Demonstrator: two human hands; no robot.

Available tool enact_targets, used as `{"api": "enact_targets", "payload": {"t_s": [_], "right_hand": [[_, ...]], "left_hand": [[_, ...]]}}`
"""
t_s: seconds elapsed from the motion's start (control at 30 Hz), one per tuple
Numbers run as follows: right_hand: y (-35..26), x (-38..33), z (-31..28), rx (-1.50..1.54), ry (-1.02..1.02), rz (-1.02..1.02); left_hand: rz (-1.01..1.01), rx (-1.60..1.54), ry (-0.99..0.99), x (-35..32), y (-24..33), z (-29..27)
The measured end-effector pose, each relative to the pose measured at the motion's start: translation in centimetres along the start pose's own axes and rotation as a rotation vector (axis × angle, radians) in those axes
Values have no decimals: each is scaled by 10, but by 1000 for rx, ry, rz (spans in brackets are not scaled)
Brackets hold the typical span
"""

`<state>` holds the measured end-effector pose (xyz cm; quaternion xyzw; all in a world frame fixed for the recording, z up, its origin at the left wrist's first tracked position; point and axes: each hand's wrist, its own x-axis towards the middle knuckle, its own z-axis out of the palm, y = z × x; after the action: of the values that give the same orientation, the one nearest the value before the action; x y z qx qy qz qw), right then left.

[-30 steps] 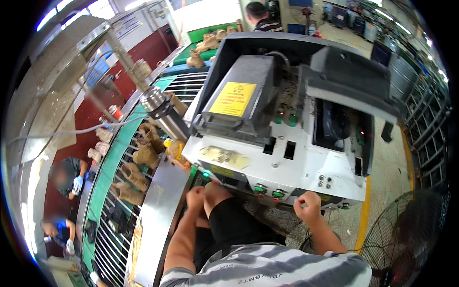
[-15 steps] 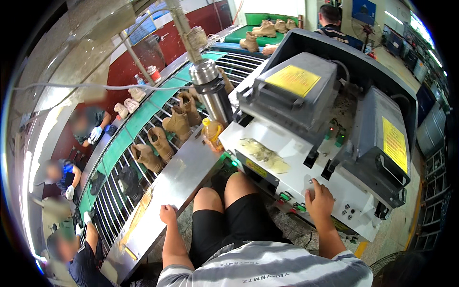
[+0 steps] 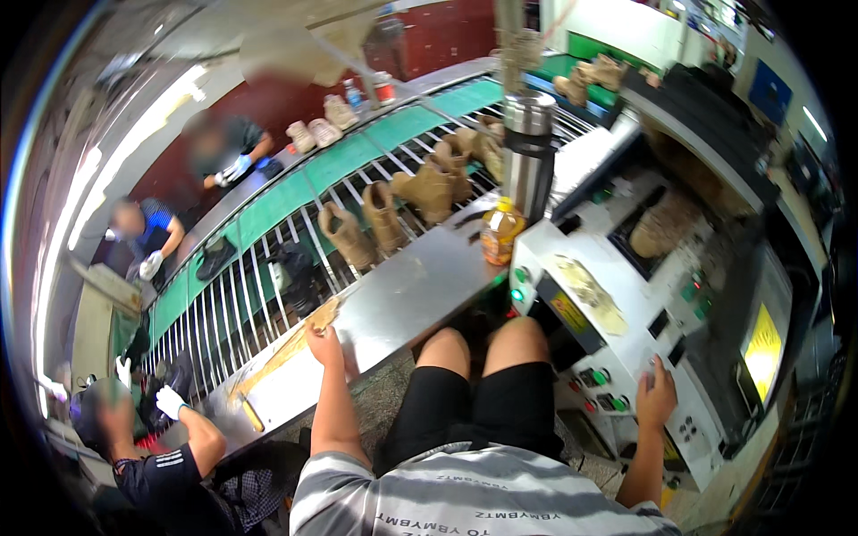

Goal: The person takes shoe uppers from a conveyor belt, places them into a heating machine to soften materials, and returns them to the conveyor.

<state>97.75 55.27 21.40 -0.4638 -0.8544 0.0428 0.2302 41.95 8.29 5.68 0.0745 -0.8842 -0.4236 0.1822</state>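
Seated operator, two bare hands in view, knees between a steel bench and a white machine.

Left hand point(image 3: 323, 344): resting at the near edge of the stainless steel bench point(image 3: 402, 295), fingers bent over one end of a flat tan strip point(image 3: 284, 350), probably a sole or insole piece. Whether the fingers are pinching it or only pressing on it cannot be told from this view. The strip lies flat on the bench with its long axis running from the hand down and to the person's left, along the bench edge, toward a co-worker's white-gloved hand point(image 3: 170, 401). The left hand is plainly the nearer one; the right is well apart from the strip, on the far side of both knees.

Right hand point(image 3: 657, 397): flat against the machine's control panel point(image 3: 626, 375), fingers spread and extended, grasping nothing. It sits just beside a cluster of green buttons point(image 3: 597, 377); contact with any single button cannot be confirmed.

Surroundings: an orange drink bottle point(image 3: 500, 230) stands upright on the bench, just beside the machine's corner, with a steel cylinder point(image 3: 529, 152) hanging close behind it. Tan boots point(image 3: 384, 214) ride upright on the roller conveyor point(image 3: 232, 295) beyond the bench. Other workers sit across the line
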Motion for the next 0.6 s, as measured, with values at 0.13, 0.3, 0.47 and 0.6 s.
{"api": "enact_targets", "payload": {"t_s": [0.13,0.3,0.47,0.6], "right_hand": [[-1,-4,3,-51,-3,77],[4,-6,10,-23,42,75],[11,-5,15,-55,48,48],[14,-5,22,-106,46,103]], "left_hand": [[-25,96,158,59,2,0],[-16,-63,103,117,15,29],[-146,-160,96,173,19,26],[-38,-69,61,232,10,3]]}}
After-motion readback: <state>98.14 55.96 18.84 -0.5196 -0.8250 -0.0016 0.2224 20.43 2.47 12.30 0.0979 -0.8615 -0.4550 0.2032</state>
